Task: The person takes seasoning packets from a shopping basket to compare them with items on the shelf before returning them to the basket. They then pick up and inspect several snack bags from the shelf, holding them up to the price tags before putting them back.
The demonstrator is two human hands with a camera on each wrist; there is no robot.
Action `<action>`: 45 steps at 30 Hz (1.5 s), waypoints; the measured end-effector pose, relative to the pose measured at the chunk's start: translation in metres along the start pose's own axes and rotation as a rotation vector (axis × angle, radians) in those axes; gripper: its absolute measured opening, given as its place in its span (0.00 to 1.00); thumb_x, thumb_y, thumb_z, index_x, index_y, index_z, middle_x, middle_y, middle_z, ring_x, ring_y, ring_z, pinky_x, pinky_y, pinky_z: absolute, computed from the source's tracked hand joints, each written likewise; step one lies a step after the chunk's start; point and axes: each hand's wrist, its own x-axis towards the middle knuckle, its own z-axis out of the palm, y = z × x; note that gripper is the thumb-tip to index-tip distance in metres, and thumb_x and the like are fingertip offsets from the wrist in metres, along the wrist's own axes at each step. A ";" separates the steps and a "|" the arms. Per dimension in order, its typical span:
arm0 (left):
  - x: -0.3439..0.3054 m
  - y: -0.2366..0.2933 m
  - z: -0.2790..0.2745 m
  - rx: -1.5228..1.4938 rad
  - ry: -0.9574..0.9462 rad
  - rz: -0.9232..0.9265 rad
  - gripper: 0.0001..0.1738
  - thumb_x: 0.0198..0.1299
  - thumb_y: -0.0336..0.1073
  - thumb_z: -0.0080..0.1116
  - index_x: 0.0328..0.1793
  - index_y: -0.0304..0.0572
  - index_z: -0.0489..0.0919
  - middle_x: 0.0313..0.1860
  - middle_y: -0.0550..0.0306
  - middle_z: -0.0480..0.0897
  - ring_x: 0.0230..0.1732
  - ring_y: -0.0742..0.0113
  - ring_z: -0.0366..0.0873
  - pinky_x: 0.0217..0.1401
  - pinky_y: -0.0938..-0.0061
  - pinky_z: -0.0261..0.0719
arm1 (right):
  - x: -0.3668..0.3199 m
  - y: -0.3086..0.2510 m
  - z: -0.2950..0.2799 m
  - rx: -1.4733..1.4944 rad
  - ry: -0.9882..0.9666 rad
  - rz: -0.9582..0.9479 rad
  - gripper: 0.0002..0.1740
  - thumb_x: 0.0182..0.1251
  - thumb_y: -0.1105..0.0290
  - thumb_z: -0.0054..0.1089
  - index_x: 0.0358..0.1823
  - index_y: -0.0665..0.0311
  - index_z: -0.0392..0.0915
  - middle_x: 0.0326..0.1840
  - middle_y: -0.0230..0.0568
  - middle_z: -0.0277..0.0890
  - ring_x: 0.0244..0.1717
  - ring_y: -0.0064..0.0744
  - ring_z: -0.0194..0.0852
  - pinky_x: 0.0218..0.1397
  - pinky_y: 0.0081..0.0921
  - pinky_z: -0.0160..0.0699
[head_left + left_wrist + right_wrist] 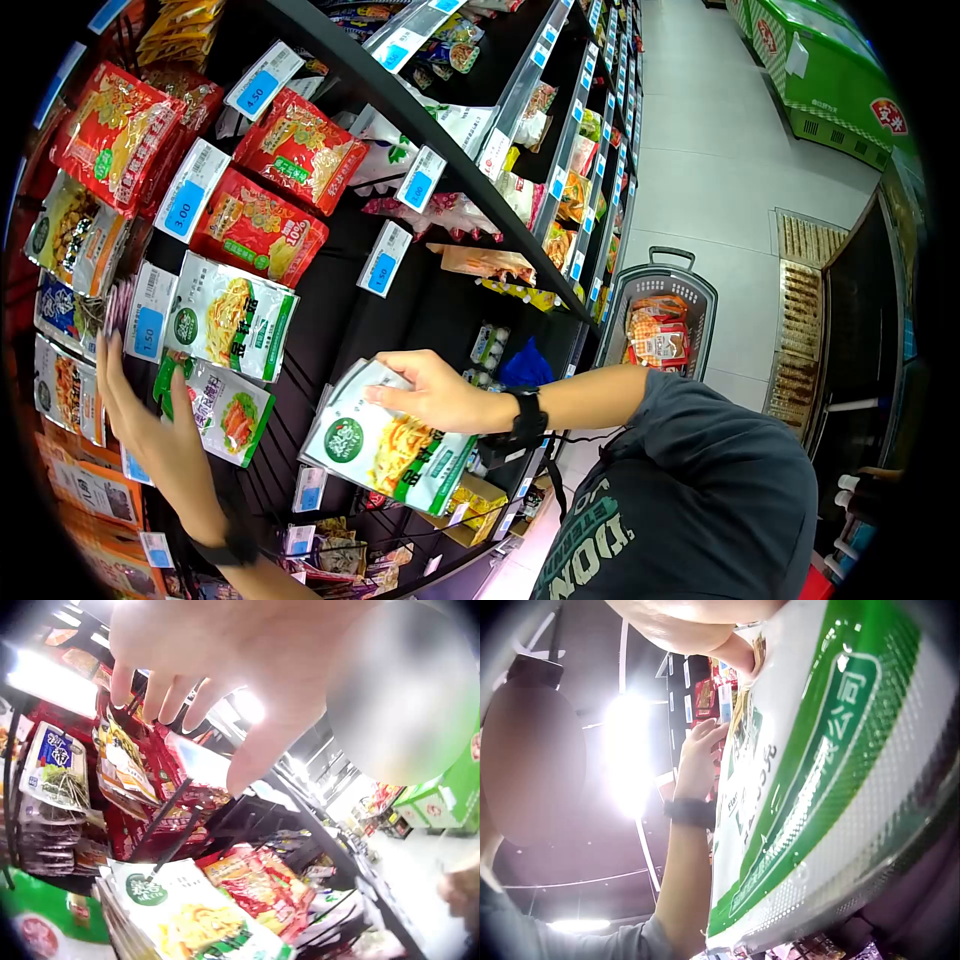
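Observation:
In the head view my right hand (440, 395) pinches a small stack of white-and-green food packets (345, 425), noodle-like strips pictured on the front one. Close up in the right wrist view, a packet (840, 750) fills the right side, with the thumb over its upper edge. My left hand (160, 430) is raised before the hanging rack, fingers extended and holding nothing. Beside it hang matching white-and-green packets (235, 315) and a green-and-purple packet (235, 410). From the left wrist, the hand (240, 652) spreads above the white-and-green packets (191, 907) on their hook.
Red snack packets (265, 230) hang higher on the rack, among price tags (185, 195) and protruding hooks. A dark slanted shelf post (450, 150) divides the rack from further shelves. A grey basket (710, 300) holding packaged goods stands on the floor, with a green freezer (820, 90) beyond.

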 end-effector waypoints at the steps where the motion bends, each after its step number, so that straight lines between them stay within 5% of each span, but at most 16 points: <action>1: 0.007 -0.003 0.006 0.093 0.022 0.040 0.34 0.49 0.27 0.61 0.64 0.39 0.63 0.66 0.48 0.64 0.66 0.51 0.61 0.65 0.60 0.57 | 0.002 0.001 0.005 0.039 0.025 -0.017 0.07 0.65 0.71 0.53 0.37 0.69 0.73 0.31 0.27 0.73 0.33 0.10 0.66 0.36 0.16 0.68; 4: 0.016 -0.005 0.019 0.332 -0.159 -0.015 0.46 0.42 0.28 0.66 0.70 0.46 0.56 0.67 0.49 0.61 0.67 0.55 0.59 0.64 0.60 0.55 | 0.013 -0.001 0.004 0.062 -0.014 -0.002 0.08 0.66 0.71 0.52 0.41 0.69 0.73 0.36 0.29 0.76 0.37 0.12 0.70 0.41 0.15 0.71; 9: 0.027 -0.013 0.012 0.412 0.037 0.135 0.25 0.47 0.25 0.60 0.55 0.38 0.72 0.50 0.50 0.74 0.54 0.54 0.70 0.58 0.69 0.64 | 0.038 -0.022 0.000 0.018 0.014 -0.037 0.08 0.64 0.73 0.53 0.40 0.71 0.74 0.33 0.31 0.76 0.33 0.13 0.71 0.36 0.17 0.72; 11: 0.033 -0.008 0.003 -0.054 0.103 0.018 0.18 0.52 0.25 0.57 0.51 0.36 0.74 0.44 0.49 0.77 0.47 0.56 0.74 0.51 0.71 0.69 | 0.048 -0.023 -0.001 -0.065 -0.002 -0.058 0.07 0.63 0.73 0.53 0.39 0.71 0.74 0.33 0.31 0.77 0.32 0.13 0.70 0.35 0.18 0.71; 13: 0.033 -0.022 0.000 -0.111 0.126 -0.044 0.09 0.56 0.27 0.56 0.43 0.32 0.77 0.33 0.50 0.79 0.34 0.64 0.77 0.41 0.74 0.72 | 0.057 -0.019 0.004 -0.060 -0.014 -0.040 0.07 0.61 0.73 0.55 0.36 0.70 0.76 0.29 0.31 0.76 0.31 0.13 0.70 0.34 0.19 0.71; 17: 0.034 -0.040 0.001 -0.230 0.010 -0.172 0.10 0.59 0.32 0.55 0.42 0.30 0.77 0.29 0.54 0.80 0.30 0.73 0.74 0.37 0.77 0.71 | 0.069 -0.014 0.024 -0.233 0.020 -0.129 0.09 0.58 0.70 0.58 0.33 0.70 0.76 0.24 0.39 0.76 0.27 0.20 0.70 0.32 0.26 0.70; 18: 0.034 -0.044 0.004 -0.265 0.020 -0.199 0.11 0.60 0.33 0.54 0.43 0.30 0.77 0.28 0.56 0.79 0.30 0.75 0.73 0.35 0.80 0.70 | 0.068 -0.021 0.029 -0.268 -0.020 -0.057 0.09 0.61 0.69 0.57 0.35 0.70 0.75 0.27 0.31 0.75 0.31 0.13 0.66 0.35 0.20 0.69; 19: 0.035 -0.049 0.006 -0.338 -0.022 -0.224 0.12 0.61 0.33 0.54 0.45 0.30 0.76 0.28 0.58 0.79 0.30 0.77 0.72 0.34 0.82 0.69 | 0.072 -0.023 0.035 -0.319 0.014 -0.149 0.10 0.61 0.69 0.57 0.34 0.71 0.75 0.25 0.35 0.74 0.30 0.14 0.66 0.34 0.21 0.68; 25: 0.039 -0.061 0.009 -0.449 -0.130 -0.311 0.12 0.62 0.34 0.52 0.45 0.32 0.75 0.29 0.58 0.79 0.29 0.77 0.75 0.32 0.83 0.70 | 0.096 -0.039 0.051 -0.379 0.053 -0.269 0.10 0.59 0.71 0.57 0.35 0.72 0.75 0.25 0.42 0.75 0.29 0.18 0.69 0.35 0.25 0.69; 33: 0.042 -0.067 0.005 -0.482 -0.218 -0.258 0.10 0.62 0.35 0.52 0.39 0.32 0.76 0.27 0.59 0.80 0.26 0.78 0.75 0.29 0.84 0.69 | 0.110 -0.030 0.047 -0.469 0.114 -0.342 0.11 0.57 0.72 0.57 0.38 0.72 0.76 0.31 0.52 0.78 0.34 0.42 0.79 0.38 0.30 0.72; 41: 0.045 -0.049 0.003 -0.471 -0.148 -0.231 0.09 0.59 0.32 0.54 0.33 0.30 0.74 0.23 0.56 0.78 0.21 0.75 0.75 0.23 0.80 0.68 | 0.118 -0.047 0.044 -0.542 0.043 -0.308 0.12 0.56 0.72 0.59 0.40 0.72 0.76 0.30 0.45 0.79 0.34 0.17 0.74 0.38 0.23 0.73; 45: 0.051 -0.036 -0.008 -0.253 -0.137 -0.119 0.12 0.56 0.32 0.56 0.33 0.25 0.71 0.19 0.47 0.76 0.21 0.65 0.76 0.26 0.74 0.71 | 0.135 -0.039 0.048 -0.600 -0.073 -0.383 0.10 0.58 0.74 0.57 0.40 0.71 0.77 0.32 0.38 0.80 0.34 0.16 0.73 0.38 0.21 0.72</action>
